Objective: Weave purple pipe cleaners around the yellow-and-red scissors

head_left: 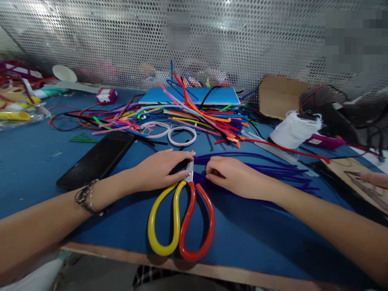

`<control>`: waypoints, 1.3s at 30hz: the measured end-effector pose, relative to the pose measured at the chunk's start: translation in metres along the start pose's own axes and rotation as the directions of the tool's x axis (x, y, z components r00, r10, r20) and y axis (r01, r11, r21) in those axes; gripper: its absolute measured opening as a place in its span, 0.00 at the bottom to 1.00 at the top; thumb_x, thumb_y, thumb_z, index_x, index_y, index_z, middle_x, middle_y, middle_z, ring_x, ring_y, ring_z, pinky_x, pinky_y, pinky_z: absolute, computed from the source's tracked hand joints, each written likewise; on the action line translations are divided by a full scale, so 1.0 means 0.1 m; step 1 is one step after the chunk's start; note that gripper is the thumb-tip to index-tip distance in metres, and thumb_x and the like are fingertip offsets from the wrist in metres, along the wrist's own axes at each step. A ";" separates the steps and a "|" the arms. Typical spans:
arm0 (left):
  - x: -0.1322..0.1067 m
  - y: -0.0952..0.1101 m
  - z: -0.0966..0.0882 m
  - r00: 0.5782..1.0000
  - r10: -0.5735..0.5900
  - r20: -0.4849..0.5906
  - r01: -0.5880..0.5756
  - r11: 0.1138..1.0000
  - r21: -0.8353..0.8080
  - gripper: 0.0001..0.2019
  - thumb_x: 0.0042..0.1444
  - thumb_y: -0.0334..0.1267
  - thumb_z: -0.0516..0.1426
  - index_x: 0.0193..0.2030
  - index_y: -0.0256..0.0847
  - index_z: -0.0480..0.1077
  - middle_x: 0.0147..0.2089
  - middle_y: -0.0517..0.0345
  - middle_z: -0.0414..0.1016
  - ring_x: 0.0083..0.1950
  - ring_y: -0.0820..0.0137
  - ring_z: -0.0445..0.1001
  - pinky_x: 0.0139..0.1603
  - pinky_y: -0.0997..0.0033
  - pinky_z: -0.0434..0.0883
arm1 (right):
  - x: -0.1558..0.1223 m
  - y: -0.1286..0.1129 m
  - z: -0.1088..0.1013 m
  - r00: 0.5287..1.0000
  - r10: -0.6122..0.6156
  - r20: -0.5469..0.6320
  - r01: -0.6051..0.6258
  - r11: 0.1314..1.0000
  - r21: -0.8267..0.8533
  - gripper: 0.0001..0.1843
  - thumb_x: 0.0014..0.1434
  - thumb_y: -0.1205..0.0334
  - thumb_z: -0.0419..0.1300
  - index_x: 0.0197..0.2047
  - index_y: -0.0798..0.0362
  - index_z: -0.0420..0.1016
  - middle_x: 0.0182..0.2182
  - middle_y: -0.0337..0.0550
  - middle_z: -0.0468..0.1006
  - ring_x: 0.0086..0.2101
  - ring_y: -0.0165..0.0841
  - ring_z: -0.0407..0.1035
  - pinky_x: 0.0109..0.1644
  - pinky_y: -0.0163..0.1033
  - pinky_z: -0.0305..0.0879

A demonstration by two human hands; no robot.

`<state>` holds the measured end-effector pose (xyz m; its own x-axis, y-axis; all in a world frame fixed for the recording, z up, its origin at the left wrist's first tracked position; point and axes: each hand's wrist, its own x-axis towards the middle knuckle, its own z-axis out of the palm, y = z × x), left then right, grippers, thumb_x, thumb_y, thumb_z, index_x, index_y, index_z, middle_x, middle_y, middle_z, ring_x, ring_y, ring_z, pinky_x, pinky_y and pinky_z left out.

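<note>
A pair of scissors with one yellow and one red handle lies in front of me, its blades pointing away. My left hand rests at the blades, fingers stretched out flat, the thumb by the pivot and the index finger near the tip. Dark purple pipe cleaners run as a loose bundle from the scissors to the right. Over this bundle my right hand is closed, its fingers curled around part of it; the fingertips are partly hidden. Two pale rings lie just beyond my hands.
A pile of coloured pipe cleaners lies in front of a blue box. At left is a black phone. A white spool and cardboard stand at right, near another person's hand. Perforated metal closes the back.
</note>
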<state>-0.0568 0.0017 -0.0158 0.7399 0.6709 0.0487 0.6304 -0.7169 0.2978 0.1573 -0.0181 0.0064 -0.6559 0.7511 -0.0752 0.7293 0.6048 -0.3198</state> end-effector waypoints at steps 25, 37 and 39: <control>0.00 -0.02 0.02 1.000 0.002 -0.012 -0.002 1.000 -0.016 0.22 0.60 0.45 0.45 0.57 0.38 0.58 0.61 0.51 0.61 0.61 0.63 0.61 0.60 0.60 0.58 | 0.11 0.00 0.17 0.975 0.178 -0.134 -0.198 0.969 -0.150 0.09 0.56 0.65 0.50 0.26 0.52 0.64 0.22 0.38 0.70 0.22 0.28 0.57 0.25 0.34 0.41; 0.01 -0.03 0.03 0.999 0.026 -0.036 -0.026 1.000 -0.007 0.21 0.60 0.44 0.45 0.56 0.37 0.59 0.60 0.51 0.63 0.59 0.63 0.63 0.59 0.61 0.59 | 0.14 -0.01 0.18 0.973 0.131 -0.190 -0.167 0.967 -0.190 0.09 0.59 0.63 0.49 0.30 0.53 0.68 0.29 0.41 0.74 0.28 0.30 0.64 0.26 0.34 0.45; 0.01 -0.03 0.03 0.999 0.022 -0.032 -0.022 1.000 -0.008 0.20 0.60 0.44 0.45 0.56 0.37 0.60 0.61 0.51 0.63 0.59 0.63 0.63 0.58 0.60 0.60 | 0.12 0.01 0.19 0.960 0.125 -0.249 -0.171 0.970 -0.173 0.05 0.56 0.64 0.52 0.31 0.53 0.67 0.28 0.41 0.73 0.28 0.30 0.63 0.27 0.34 0.47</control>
<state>-0.0570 0.0036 -0.0193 0.7458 0.6606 0.0860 0.6117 -0.7302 0.3044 0.1466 -0.0130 -0.0126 -0.4903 0.8628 0.1228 0.8532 0.5040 -0.1344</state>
